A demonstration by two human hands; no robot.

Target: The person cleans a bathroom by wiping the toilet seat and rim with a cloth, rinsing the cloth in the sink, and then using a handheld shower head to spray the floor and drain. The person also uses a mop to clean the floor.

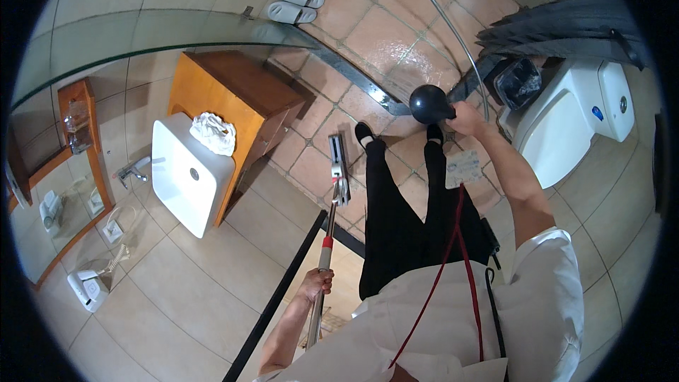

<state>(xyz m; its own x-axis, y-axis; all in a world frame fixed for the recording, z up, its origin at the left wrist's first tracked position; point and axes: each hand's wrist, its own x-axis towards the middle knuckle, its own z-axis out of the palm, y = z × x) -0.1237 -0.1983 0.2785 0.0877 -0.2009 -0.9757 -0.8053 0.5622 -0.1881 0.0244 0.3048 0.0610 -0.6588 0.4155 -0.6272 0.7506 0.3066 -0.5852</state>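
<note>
My right hand [467, 118] is closed on the handle of a dark round shower head [428, 104], and water sprays from it onto the wet tiled floor beyond a dark threshold. A metal shower hose [451, 26] runs up from near that hand. My left hand [316, 283] grips the pole of a mop [326, 254], whose flat metal head [338, 170] is over the floor tiles to the left of my feet. A card on a red lanyard [463, 168] hangs in front of my legs.
On the left, a white washbasin [185, 191] and a crumpled white cloth [213, 133] sit on a wooden vanity [212, 85]. A glass panel [159, 32] stands above it in view. A white toilet [557, 138], a black bin [517, 83] and a grey curtain [562, 26] are right. Slippers [294, 2] lie at the top.
</note>
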